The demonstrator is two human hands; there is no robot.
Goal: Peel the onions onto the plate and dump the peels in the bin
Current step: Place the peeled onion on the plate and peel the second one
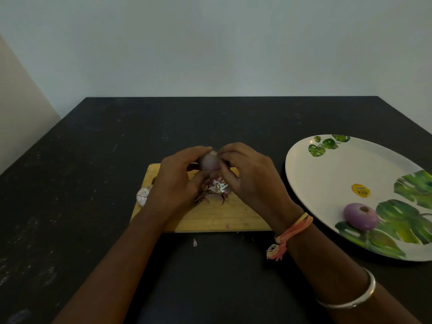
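The left hand (177, 181) and right hand (250, 176) were both curled round one small onion (210, 162), held just above the cutting board (210, 218); the left cupped it from the side and below, while the right's fingertips pinched at its top, seemingly working a layer of skin loose. Directly beneath lay a heap of peels (216, 190), purple and papery, on the middle of the board. A peeled onion (361, 216) sat on the near part of the plate (327, 174), well to the right of the board on the dark bench (93, 160). So the step in hand looked to be the peeling of a second onion, with the task perhaps partway through. The next move would call for stripping the last skin cleanly and carrying the onion across to the plate, and later for gathering the loose peels, including a scrap of peel (195, 242) lying on the bench just in front of the board. A pale bulb (143, 195) lay at the board's left edge, half hidden by the left hand — whether an unpeeled onion or something else could not be told. How much skin remained on the held onion was hidden by the fingers, the plate's right side was cut off by the frame, and the bin was nowhere in sight
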